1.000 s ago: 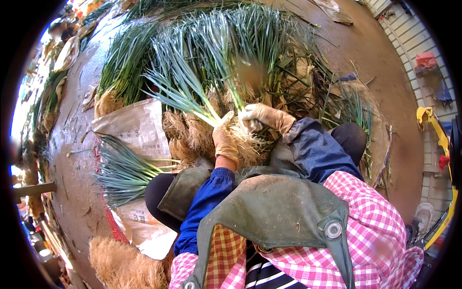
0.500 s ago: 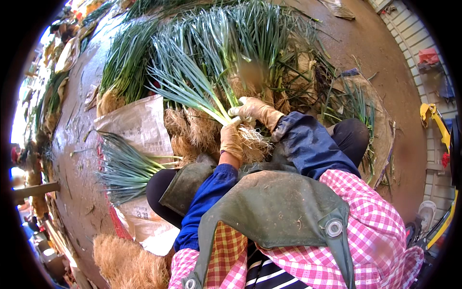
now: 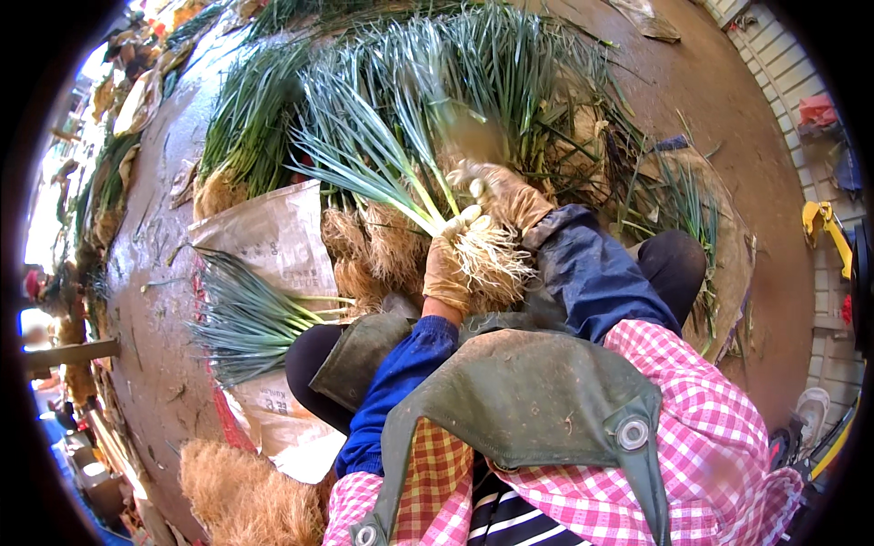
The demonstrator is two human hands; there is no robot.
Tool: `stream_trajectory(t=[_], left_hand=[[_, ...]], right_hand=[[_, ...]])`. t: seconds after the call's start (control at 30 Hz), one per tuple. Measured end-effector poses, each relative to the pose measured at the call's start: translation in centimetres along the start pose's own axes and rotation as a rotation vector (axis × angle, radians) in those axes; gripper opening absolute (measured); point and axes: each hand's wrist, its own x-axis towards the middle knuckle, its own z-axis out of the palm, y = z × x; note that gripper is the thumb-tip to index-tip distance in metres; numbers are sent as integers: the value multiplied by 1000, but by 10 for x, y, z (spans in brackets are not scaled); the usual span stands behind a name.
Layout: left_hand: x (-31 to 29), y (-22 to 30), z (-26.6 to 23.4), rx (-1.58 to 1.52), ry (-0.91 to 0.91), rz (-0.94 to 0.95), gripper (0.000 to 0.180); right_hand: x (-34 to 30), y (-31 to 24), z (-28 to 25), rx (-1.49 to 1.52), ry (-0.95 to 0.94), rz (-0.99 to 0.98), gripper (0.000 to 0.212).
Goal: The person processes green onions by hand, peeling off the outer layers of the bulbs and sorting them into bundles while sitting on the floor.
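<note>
My gloved left hand (image 3: 445, 276) is closed around a small bunch of green onions (image 3: 431, 202) just above the roots. Their long blue-green leaves fan out to the upper left, and pale stringy roots (image 3: 494, 250) spread out to the right of the glove. Just beyond those roots is my gloved right hand (image 3: 512, 197), its fingers curled in beside the white stalk ends. Whatever it may pinch is too small to make out. In front of both hands stands a large heap of green onions (image 3: 492, 68) with tan, hairy roots toward me.
A smaller pile of green onions (image 3: 250, 318) lies on a pale sack (image 3: 273, 232) at the left. Below it sits a mound of brown root trimmings (image 3: 250, 491). Wet brown floor (image 3: 159, 364) surrounds the sacks. At the far right is a yellow metal frame (image 3: 824, 227).
My right hand has come off the stalks and shifted up and to the right. The bunch in my left hand has turned a little, so its white ends and roots show more.
</note>
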Motion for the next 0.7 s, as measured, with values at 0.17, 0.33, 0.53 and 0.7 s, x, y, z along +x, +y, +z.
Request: stream_trajectory(t=[0.17, 0.33, 0.53, 0.7], left_hand=[[-13, 5, -11, -70, -170, -128, 13], [4, -1, -3, -76, -90, -91, 17], [14, 5, -33, 1, 164, 143, 21], [27, 5, -45, 11, 160, 135, 23]], right_hand=[[-10, 17, 23, -1177, -248, -663, 30], [-32, -23, 48, -323, 57, -38, 25], [-27, 7, 29, -147, -43, -207, 33], [-64, -2, 34, -204, -212, -53, 24]])
